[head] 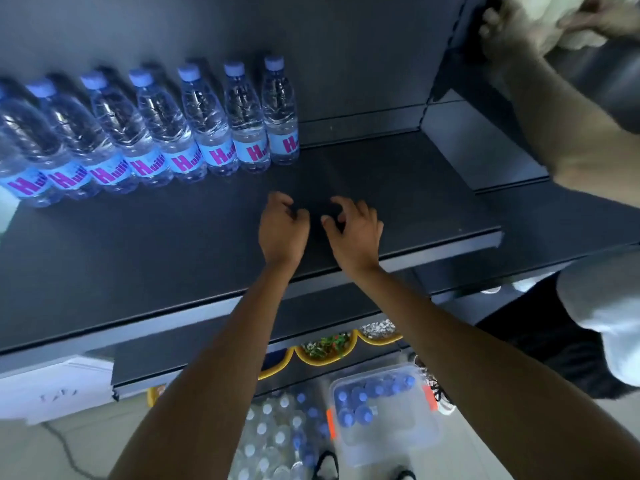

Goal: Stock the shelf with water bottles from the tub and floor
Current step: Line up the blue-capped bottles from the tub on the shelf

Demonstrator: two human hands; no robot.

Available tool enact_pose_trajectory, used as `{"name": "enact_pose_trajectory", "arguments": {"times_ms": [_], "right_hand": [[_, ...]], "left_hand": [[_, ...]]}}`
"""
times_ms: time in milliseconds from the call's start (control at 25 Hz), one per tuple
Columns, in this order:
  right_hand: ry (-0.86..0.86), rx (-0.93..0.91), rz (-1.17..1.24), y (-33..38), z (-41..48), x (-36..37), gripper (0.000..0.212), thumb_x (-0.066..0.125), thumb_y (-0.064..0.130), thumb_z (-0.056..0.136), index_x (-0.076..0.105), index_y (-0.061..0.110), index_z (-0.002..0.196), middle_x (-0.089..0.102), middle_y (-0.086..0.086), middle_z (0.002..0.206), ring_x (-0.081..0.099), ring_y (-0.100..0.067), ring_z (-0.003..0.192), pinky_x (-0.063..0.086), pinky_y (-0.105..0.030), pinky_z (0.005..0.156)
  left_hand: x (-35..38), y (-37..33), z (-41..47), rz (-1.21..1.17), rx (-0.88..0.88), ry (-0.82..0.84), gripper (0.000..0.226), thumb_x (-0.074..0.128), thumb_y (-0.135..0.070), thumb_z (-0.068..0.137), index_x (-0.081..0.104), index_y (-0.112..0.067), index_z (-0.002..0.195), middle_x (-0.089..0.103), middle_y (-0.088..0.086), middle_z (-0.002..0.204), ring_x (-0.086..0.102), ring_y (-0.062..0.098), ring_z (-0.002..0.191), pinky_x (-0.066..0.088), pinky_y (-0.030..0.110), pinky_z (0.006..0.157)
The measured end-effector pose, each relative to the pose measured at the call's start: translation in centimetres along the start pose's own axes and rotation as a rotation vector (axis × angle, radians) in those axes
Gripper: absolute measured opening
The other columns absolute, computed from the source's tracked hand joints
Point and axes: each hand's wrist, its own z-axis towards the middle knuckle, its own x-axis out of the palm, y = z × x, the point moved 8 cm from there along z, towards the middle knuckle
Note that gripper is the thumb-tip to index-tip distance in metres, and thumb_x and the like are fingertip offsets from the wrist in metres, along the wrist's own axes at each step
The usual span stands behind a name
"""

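Observation:
Several clear water bottles (pixel 180 133) with blue caps and blue-pink labels stand in a row along the back left of the dark shelf (pixel 173 258). My left hand (pixel 282 226) and my right hand (pixel 353 230) hover side by side over the shelf's middle, fingers curled and apart, holding nothing. Down on the floor a clear plastic tub (pixel 408 441) with orange latches holds several blue-capped bottles. Left of it lie packs of bottles (pixel 277 431) with white and blue caps.
Another person's arm (pixel 554 98) reaches up at the right, their hand on pale stuff at the top corner. Yellow bowls (pixel 325 351) of goods sit on a lower shelf. A white box (pixel 62 386) stands at lower left. The shelf's right half is bare.

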Motion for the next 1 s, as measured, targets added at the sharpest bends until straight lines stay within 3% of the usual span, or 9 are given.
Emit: {"name": "enact_pose_trajectory", "arguments": {"times_ms": [120,320,560,640,760,1000], "right_hand": [[-0.081,-0.051,0.009,-1.7,-4.3,-2.6,0.035,0.062,0.034,0.097,0.063,0.024,0.131,0.061,0.000,0.103,0.053,-0.025,0.106,0.038,-0.040,0.090],[-0.172,0.009,0.082,-9.3,-14.8,-5.7,0.028,0.060,0.028,0.096,0.068,0.024,0.122,0.062,0.004,0.094,0.054,-0.019,0.097,0.037,-0.037,0.086],[0.060,0.162,0.018,-21.6,-27.2,-2.0,0.031,0.065,0.018,0.091,0.070,0.014,0.122,0.066,-0.012,0.101,0.060,-0.036,0.100,0.045,-0.049,0.091],[0.169,0.202,-0.033,-26.7,-31.6,0.9,0.032,0.065,0.020,0.092,0.069,0.014,0.123,0.065,-0.013,0.099,0.060,-0.035,0.099,0.046,-0.048,0.089],[0.338,0.316,-0.134,-36.4,-38.8,6.5,0.035,0.064,0.025,0.094,0.065,0.019,0.128,0.062,-0.008,0.103,0.058,-0.029,0.102,0.043,-0.041,0.089],[0.612,0.466,-0.286,-53.3,-46.7,19.4,0.051,0.062,0.033,0.095,0.051,0.020,0.142,0.060,-0.009,0.129,0.053,-0.031,0.120,0.040,-0.042,0.100]], "left_hand": [[0.4,-1.7,-6.6,-0.111,0.121,0.062,0.021,0.055,-0.007,0.087,0.052,-0.024,0.098,0.053,-0.005,0.074,0.053,0.011,0.064,0.041,0.028,0.059],[0.9,0.7,-19.6,-0.166,0.158,0.083,0.030,0.044,-0.007,0.081,0.055,-0.024,0.103,0.050,-0.005,0.076,0.051,0.019,0.067,0.041,0.028,0.060],[7.8,12.3,-31.7,-0.017,-0.163,0.148,0.025,0.050,-0.006,0.083,0.062,-0.006,0.105,0.064,0.010,0.093,0.059,0.031,0.085,0.045,0.039,0.071],[11.2,18.0,-36.2,0.074,-0.272,0.191,0.024,0.058,-0.003,0.084,0.061,-0.002,0.108,0.064,0.014,0.101,0.060,0.034,0.095,0.045,0.041,0.077],[16.6,27.8,-43.6,0.236,-0.419,0.307,0.028,0.064,-0.015,0.086,0.060,-0.007,0.113,0.062,0.008,0.109,0.058,0.030,0.105,0.045,0.038,0.082],[29.7,44.3,-51.0,0.537,-0.375,0.586,0.057,0.065,-0.037,0.089,0.052,-0.010,0.137,0.059,0.012,0.128,0.050,0.034,0.121,0.042,0.043,0.100]]}}
